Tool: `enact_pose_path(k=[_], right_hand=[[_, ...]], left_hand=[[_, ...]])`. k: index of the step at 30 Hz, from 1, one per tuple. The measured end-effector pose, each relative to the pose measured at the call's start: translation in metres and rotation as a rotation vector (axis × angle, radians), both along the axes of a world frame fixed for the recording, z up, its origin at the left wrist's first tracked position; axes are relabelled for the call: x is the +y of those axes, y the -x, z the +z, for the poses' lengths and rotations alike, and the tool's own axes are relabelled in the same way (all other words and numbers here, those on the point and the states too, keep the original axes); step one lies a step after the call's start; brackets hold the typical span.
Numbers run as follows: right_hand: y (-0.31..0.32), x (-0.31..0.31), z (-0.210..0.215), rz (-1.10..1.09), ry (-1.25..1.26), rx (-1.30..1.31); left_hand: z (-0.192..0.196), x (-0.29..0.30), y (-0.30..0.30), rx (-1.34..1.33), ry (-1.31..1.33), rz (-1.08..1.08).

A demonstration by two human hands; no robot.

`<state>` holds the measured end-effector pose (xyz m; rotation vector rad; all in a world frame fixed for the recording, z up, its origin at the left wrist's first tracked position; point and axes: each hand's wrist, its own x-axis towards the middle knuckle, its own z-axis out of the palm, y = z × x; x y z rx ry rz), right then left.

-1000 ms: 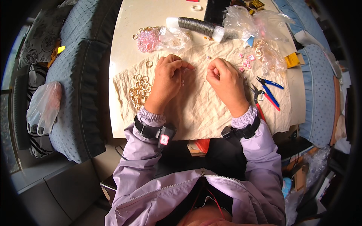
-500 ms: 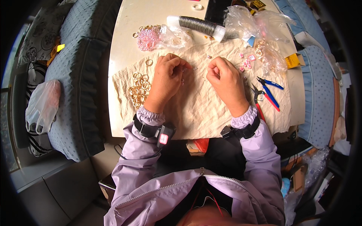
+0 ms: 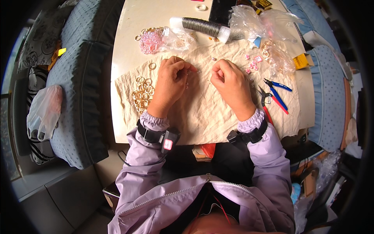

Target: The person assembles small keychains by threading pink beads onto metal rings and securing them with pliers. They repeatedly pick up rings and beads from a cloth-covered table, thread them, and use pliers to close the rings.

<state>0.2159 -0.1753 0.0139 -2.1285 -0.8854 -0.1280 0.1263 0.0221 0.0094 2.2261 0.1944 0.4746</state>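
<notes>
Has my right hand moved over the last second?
No, not noticeably. Judged against the blue-handled cutters lying on the cloth, your right hand sits in the same place; only the whole view has shifted slightly.

Cloth (image 3: pixel 202 117) on the counter (image 3: pixel 156 13) bears rings (image 3: pixel 143 93) left of the left grip (image 3: pixel 170 84), pliers (image 3: pixel 279 98) right of the right grip (image 3: pixel 232 85); a spool (image 3: pixel 201 25) lies behind.

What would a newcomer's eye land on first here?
Probably the left hand and right hand, both curled over the beige cloth at centre. Next, the gold rings heaped left of the left hand, and the blue-handled cutters right of the right hand. Farther up, pink beads glisten.
</notes>
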Motion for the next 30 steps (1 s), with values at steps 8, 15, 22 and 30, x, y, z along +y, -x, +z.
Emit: enact_pose_path(k=[8,15,22,30], right_hand=[[0.000,0.000,0.002,0.014,0.009,-0.018],[0.001,0.001,0.000,0.014,-0.019,-0.009],[0.000,0.001,0.000,0.046,-0.012,-0.003],[0.002,0.001,0.002,0.051,-0.031,-0.017]], left_hand=[[-0.003,0.001,-0.001,-0.008,0.043,0.002],[-0.003,0.002,0.000,-0.015,-0.017,-0.013],[-0.009,0.009,-0.001,0.046,0.235,0.127],[-0.002,0.006,0.001,-0.029,0.261,0.099]])
